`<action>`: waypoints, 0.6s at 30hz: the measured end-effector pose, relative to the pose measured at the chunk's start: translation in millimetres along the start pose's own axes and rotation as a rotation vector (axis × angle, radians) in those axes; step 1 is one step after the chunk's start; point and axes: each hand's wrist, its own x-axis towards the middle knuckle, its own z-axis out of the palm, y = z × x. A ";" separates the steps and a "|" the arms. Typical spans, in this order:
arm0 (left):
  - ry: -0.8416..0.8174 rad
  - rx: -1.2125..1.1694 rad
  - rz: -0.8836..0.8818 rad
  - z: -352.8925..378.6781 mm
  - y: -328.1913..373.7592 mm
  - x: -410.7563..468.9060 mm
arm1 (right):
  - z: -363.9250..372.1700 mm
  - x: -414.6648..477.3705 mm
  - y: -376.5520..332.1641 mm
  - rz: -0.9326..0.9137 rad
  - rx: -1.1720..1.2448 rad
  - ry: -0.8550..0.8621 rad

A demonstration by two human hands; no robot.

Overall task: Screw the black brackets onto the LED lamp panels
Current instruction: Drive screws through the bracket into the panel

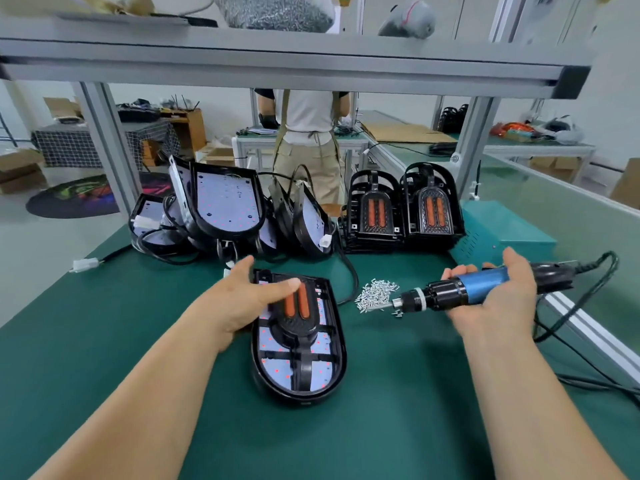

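An LED lamp panel [325, 372] lies face up on the green mat in front of me, with a black bracket [301, 327] bearing two orange strips set on top of it. My left hand [242, 303] grips the panel's upper left edge, thumb over the bracket. My right hand [498, 299] holds a blue and black electric screwdriver [460, 291], its bit pointing left into a pile of small silver screws [375, 296]. More lamp panels [225, 206] are heaped behind, and stacked black brackets [401, 209] stand to their right.
The screwdriver's black cable [595, 296] loops along the right edge beside a teal box [502, 230]. A white connector [85, 264] lies at left. An aluminium shelf frame [311, 67] spans overhead. A person stands beyond the bench.
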 end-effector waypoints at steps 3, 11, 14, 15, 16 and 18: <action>0.318 0.577 0.235 7.0 11.1 -10.7 | -1.7 1.5 -4.7 -0.029 0.129 0.036; -0.112 1.074 0.473 135.0 23.3 -23.2 | -7.1 4.1 -8.8 -0.050 0.339 0.091; -0.104 0.977 0.372 162.5 22.4 -11.5 | -8.5 6.9 -11.1 -0.064 0.377 0.097; -0.070 0.921 0.348 168.9 21.8 -6.1 | -8.7 7.9 -11.2 -0.068 0.378 0.102; -0.042 0.874 0.328 173.8 21.1 -1.3 | -8.9 8.6 -10.7 -0.069 0.376 0.107; -0.001 0.824 0.301 180.1 19.0 7.9 | -9.7 9.8 -9.4 -0.066 0.367 0.115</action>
